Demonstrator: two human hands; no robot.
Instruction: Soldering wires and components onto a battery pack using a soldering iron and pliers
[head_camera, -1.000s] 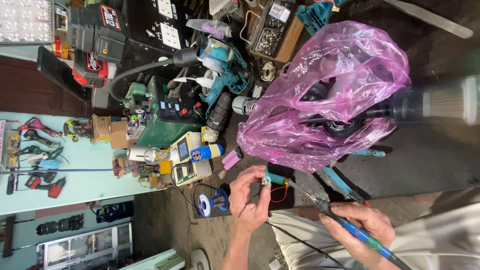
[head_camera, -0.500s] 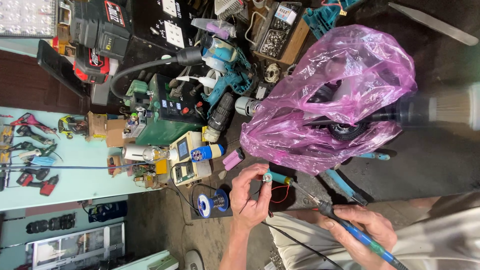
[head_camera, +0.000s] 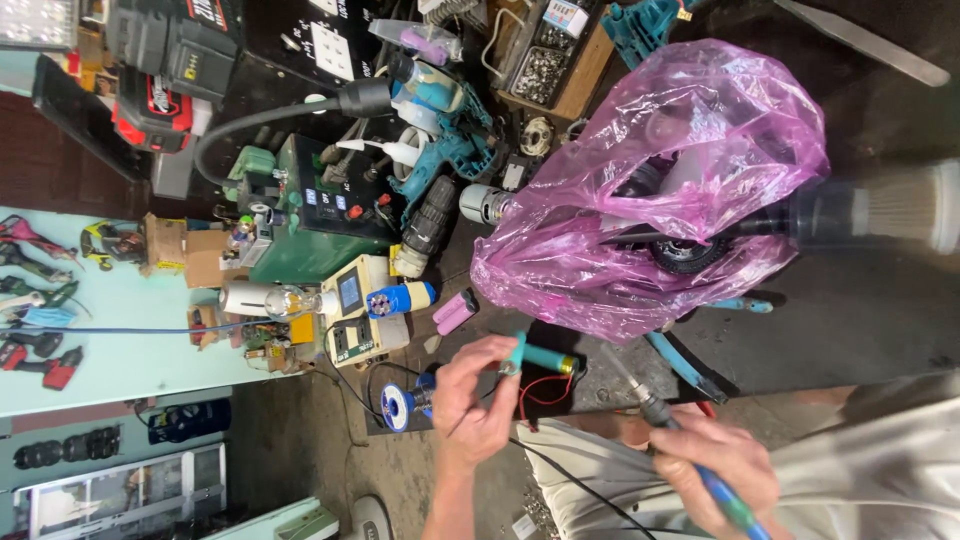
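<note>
Head view: my left hand (head_camera: 475, 405) pinches the teal cylinder (head_camera: 540, 357), right hand (head_camera: 722, 470) grips the soldering iron (head_camera: 668, 425); mid-solder, next needs the tip brought steadily to the red wires (head_camera: 545, 392).

Two bare hands, left hand (head_camera: 475, 400) and right hand (head_camera: 715, 465), each uncovered from the fingertips back past the wrist. Left forearm (head_camera: 448, 510) bare as well, with no sleeve edge inside the view. Knuckles and tendons plainly marked on both; fingernails short. Lower down, pale beige cloth (head_camera: 880, 470), loose and much creased, with long folds running across it and a darker shaded band along its upper edge. Whether shirt or trousers, cannot be told. More of the same light fabric (head_camera: 590, 480) between the two hands.
</note>
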